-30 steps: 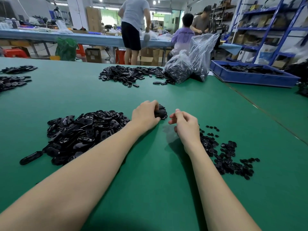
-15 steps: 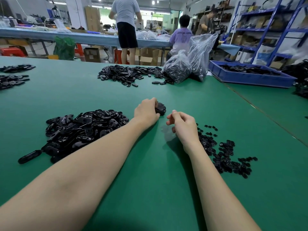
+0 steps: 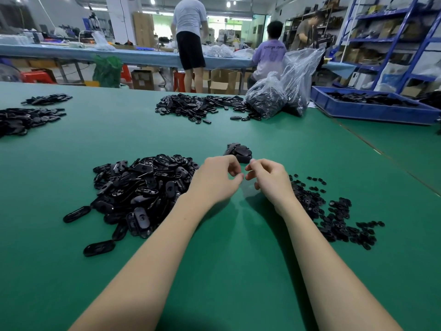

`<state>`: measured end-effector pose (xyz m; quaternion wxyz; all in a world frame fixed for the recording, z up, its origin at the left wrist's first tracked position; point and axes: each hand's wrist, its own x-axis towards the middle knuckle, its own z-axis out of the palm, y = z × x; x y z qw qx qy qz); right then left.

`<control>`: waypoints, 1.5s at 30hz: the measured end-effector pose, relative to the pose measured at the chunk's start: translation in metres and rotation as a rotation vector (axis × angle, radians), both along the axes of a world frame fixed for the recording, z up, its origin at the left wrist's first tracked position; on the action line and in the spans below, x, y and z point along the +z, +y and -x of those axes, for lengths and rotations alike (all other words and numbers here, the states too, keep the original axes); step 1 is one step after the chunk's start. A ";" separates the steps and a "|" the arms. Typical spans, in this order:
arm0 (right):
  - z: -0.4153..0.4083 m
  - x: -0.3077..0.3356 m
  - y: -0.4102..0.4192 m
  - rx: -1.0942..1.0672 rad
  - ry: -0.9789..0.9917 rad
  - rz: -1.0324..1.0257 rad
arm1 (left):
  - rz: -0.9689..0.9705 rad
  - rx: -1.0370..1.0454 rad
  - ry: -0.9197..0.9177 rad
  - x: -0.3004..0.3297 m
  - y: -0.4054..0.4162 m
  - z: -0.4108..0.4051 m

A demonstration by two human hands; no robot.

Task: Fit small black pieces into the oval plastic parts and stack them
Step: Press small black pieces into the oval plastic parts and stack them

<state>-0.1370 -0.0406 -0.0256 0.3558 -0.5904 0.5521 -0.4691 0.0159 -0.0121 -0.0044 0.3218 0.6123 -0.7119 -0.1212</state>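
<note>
Far left on the green desk [image 3: 214, 130], two loose heaps of black parts [image 3: 26, 117] lay spread near the edge. Closer in, left of centre, sat the big pile of oval plastic parts [image 3: 143, 187], shiny black shells tumbled over one another, with a couple of strays [image 3: 99, 247] lying apart on the near side.

And there was the left hand [image 3: 214, 182], hovering just right of that pile, its fingers [image 3: 232, 163] curled inward, thumb tip nearly meeting the right hand's fingertips. Whether anything was pinched between them could not be told; nothing dark showed there. Just beyond both hands, touching neither, stood the small stack of finished ovals [image 3: 238, 151] on the desk.

The right hand [image 3: 269, 180] mirrored the left, fingers [image 3: 256, 164] bent and drawn together toward the left thumb, and again it was too small to tell what, if anything, they gripped. Right of that wrist the small black pieces [image 3: 334, 218] were scattered in a flat, loose spread toward the near right.

Farther back, another heap of ovals [image 3: 198, 107] lay mid-desk, with two clear plastic bags [image 3: 281, 94] of dark parts slumped beside it. Far right, a blue tray [image 3: 372, 111] held more black parts. Behind the desk, a person in dark shorts [image 3: 189, 41] stood at a long bench, another sat beside them, and blue shelving [image 3: 391, 39] lined the right wall.
</note>
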 end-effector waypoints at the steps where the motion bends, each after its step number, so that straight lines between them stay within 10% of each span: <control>1: -0.002 -0.001 0.001 0.009 0.026 0.011 | -0.006 -0.021 -0.016 0.003 0.000 -0.003; 24: -0.006 -0.002 0.007 0.038 0.291 0.051 | -0.008 0.166 -0.435 0.003 -0.001 -0.046; 36: 0.040 0.020 0.002 -0.198 0.700 -0.065 | -0.266 0.045 0.767 -0.012 0.007 0.011; 45: 0.041 0.023 0.006 -0.162 0.809 -0.213 | -0.313 0.067 0.945 -0.016 0.005 0.011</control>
